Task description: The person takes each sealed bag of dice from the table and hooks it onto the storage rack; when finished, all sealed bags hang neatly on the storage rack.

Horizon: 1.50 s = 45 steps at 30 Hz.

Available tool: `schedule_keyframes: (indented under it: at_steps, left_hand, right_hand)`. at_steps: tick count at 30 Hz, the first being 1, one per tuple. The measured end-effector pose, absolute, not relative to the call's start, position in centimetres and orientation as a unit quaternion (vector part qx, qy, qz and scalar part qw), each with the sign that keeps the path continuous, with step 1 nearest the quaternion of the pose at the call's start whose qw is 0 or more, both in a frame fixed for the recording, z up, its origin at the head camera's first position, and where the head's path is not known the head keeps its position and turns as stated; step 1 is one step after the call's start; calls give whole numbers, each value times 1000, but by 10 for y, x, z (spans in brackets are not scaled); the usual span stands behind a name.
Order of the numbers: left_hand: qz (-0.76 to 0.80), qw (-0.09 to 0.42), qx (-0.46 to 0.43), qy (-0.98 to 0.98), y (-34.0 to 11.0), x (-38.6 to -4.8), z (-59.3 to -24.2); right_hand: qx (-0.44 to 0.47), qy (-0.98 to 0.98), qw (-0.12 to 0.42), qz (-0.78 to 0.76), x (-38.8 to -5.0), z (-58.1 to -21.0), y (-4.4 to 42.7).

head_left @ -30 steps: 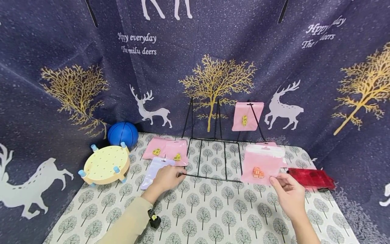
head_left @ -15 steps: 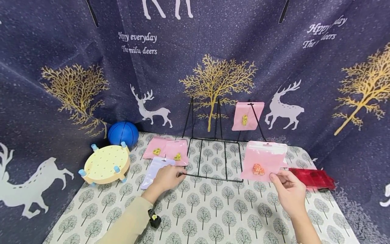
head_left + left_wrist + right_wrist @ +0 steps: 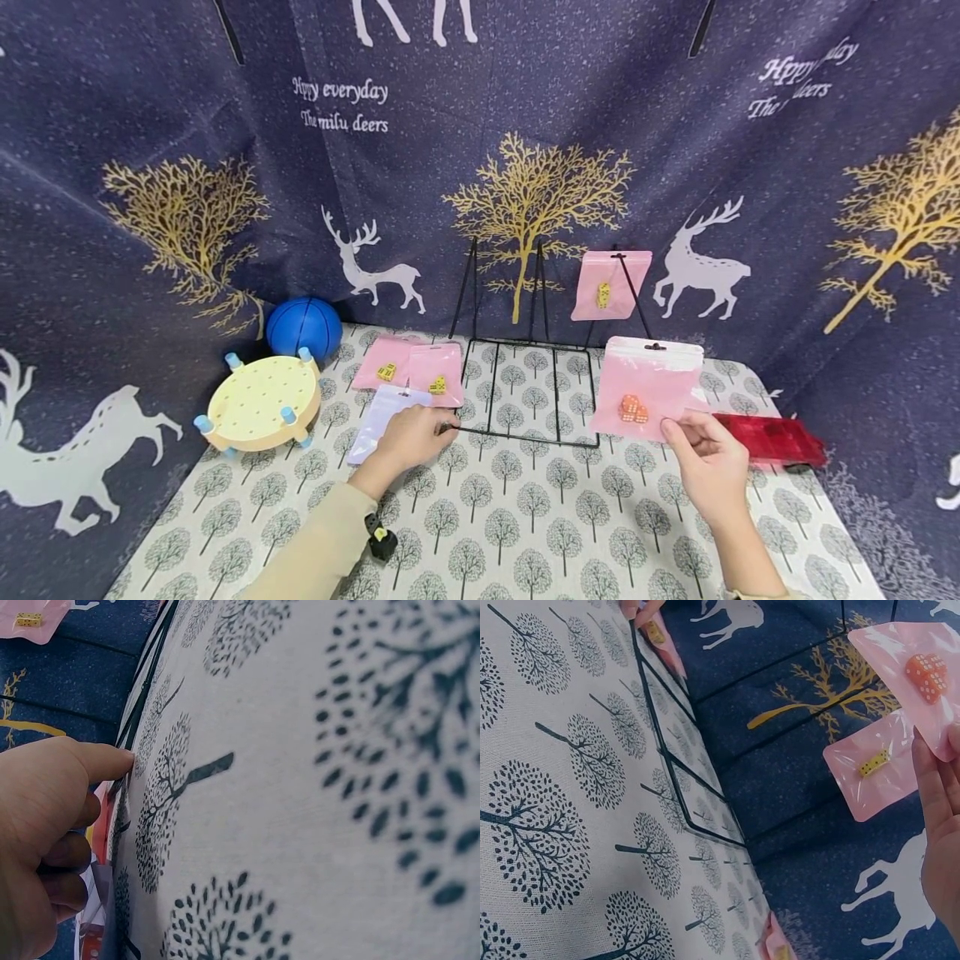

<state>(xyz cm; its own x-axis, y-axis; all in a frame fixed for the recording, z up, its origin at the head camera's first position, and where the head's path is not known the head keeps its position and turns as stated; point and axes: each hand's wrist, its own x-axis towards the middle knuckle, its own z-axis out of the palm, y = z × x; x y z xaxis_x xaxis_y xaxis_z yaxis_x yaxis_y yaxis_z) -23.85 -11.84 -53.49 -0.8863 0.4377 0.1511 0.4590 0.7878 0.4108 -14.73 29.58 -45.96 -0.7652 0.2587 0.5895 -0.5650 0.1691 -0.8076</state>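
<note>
By its lower right corner, my right hand point(image 3: 712, 467) pinches a pink zip bag point(image 3: 652, 375) holding orange dice point(image 3: 633, 408). A dark rod end shows at the bag's hang hole; I cannot tell how far it passes through. My left hand point(image 3: 412, 436) grips the front left corner of a black wire rack point(image 3: 517, 437); its index finger lies against the wire in the left wrist view. Behind the held bag, another pink bag point(image 3: 588, 287) with yellow dice hangs on the rack's right arm. In the right wrist view this hanging bag point(image 3: 847, 769) is below the held one.
Two pink bags point(image 3: 435, 358) with yellow dice and a lilac bag point(image 3: 371, 425) lie left of the rack. Farther left are a yellow round pegged stool point(image 3: 262, 400) and a blue ball point(image 3: 303, 329). A red translucent object point(image 3: 768, 437) lies at right.
My right hand has raised the bag of orange dice slightly, and its hang hole now meets the dark rod end. My left hand stays on the rack corner.
</note>
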Motion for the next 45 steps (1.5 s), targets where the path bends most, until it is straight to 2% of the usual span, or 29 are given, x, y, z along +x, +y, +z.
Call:
schedule_keyframes:
  at_steps: [21, 32, 45]
  left_hand:
    - [-221, 20, -238, -946, -119, -238, -535]
    - [-223, 19, -239, -945, -119, -239, -535]
    - [-225, 20, -234, -945, -118, -238, -536]
  right_hand:
    - [29, -706, 294, 644, -168, -452, 286]
    - [-10, -712, 273, 647, -193, -447, 281]
    - [-19, -743, 275, 610, -228, -440, 281]
